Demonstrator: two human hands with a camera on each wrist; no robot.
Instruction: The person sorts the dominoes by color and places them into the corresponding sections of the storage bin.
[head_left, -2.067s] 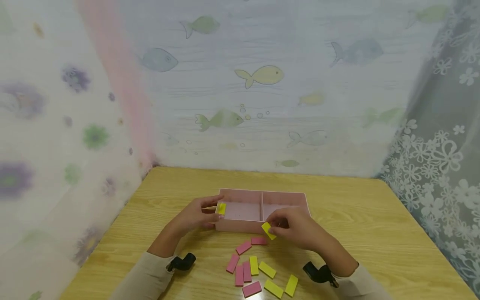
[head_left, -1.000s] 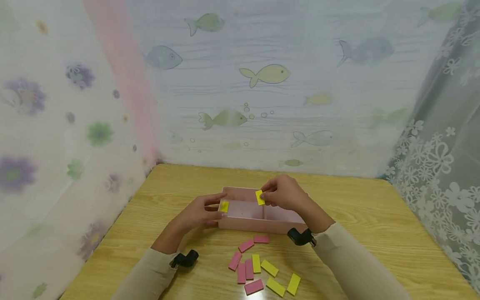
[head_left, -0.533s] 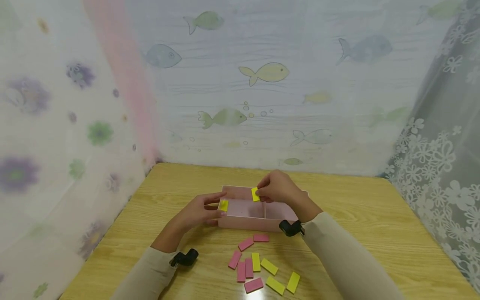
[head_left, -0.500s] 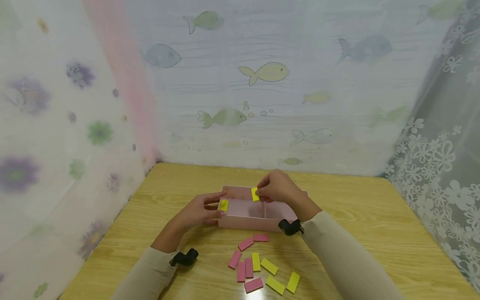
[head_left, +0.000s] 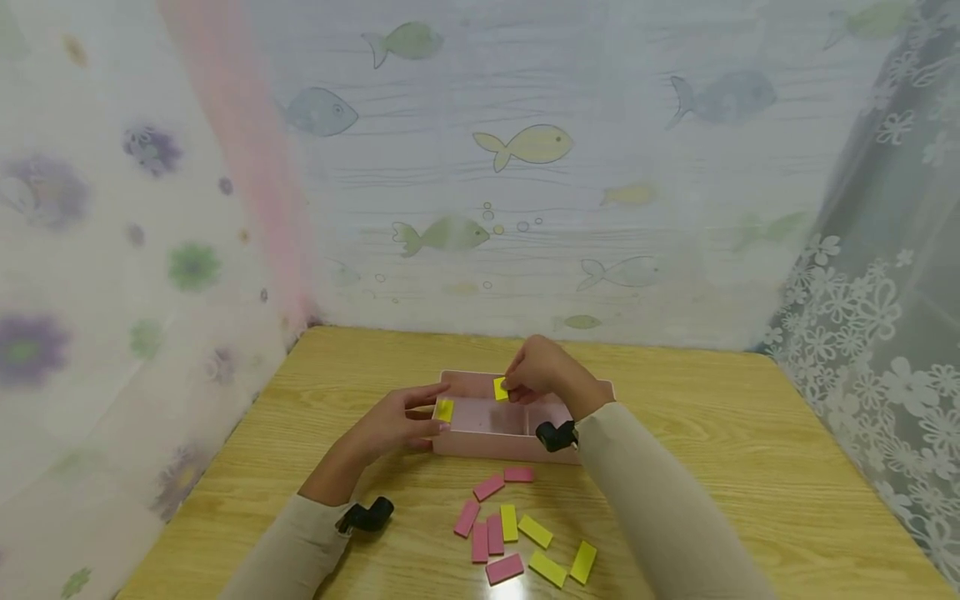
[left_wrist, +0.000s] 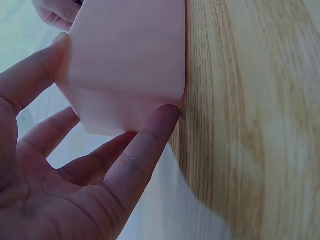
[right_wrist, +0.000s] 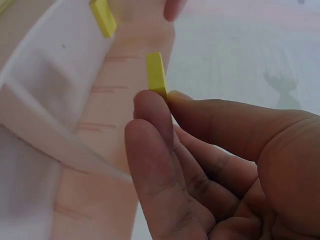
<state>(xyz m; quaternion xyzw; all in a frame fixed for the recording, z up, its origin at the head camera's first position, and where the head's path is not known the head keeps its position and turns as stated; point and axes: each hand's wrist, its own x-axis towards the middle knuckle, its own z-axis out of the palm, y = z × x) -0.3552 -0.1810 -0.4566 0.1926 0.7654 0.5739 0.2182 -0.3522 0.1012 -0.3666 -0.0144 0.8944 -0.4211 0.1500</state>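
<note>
A pink two-compartment box [head_left: 487,448] stands on the table, its divider [right_wrist: 60,130] plain in the right wrist view. My left hand [head_left: 393,427] grips the box's left end, with thumb and fingers spread about its corners; the end wall [left_wrist: 125,55] fills much of the left wrist view. Between right thumb and fingertips, my right hand [head_left: 543,371] pinches a yellow domino block [right_wrist: 157,72] above the left compartment, near the back wall. Another yellow domino block [head_left: 445,411] stands at that compartment's left end. My right hand and sleeve hide part of the right compartment.
In front of the box, several pink domino blocks [head_left: 505,569] and several yellow domino blocks [head_left: 547,569] lie loose on the wooden table [head_left: 705,467]. Fish-patterned curtain [head_left: 450,275] hangs behind the table's far edge. Each wrist carries a black camera [head_left: 367,514].
My right hand has carried the yellow block from in front of the box up over the divider, then left over the left compartment. The left hand keeps its hold on the box.
</note>
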